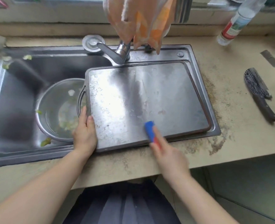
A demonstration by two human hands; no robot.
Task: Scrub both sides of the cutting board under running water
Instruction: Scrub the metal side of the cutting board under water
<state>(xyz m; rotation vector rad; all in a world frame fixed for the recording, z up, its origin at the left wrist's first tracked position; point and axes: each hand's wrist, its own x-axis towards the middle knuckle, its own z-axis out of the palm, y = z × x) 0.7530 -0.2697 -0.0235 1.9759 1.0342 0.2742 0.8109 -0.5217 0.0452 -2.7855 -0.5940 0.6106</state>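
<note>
two hands: left (85,135) grips cutting board (146,101), right (169,152) holds sponge (150,130) (bottle label unreadable).

1. Both forearms (41,180) are bare from the lower frame edge to the wrists; no sleeve shows.
2. Both hands (85,135) are bare, without gloves.
3. A dark pleated garment (122,206), grey and navy in vertical folds, covers the lap at the near edge.

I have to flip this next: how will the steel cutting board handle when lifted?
The cutting board looks rigid and probably heavy for its thinness. Its sheen suggests it is wet, so likely slippery. The left hand grips the edge beside its loop handle, the safer hold.
</note>
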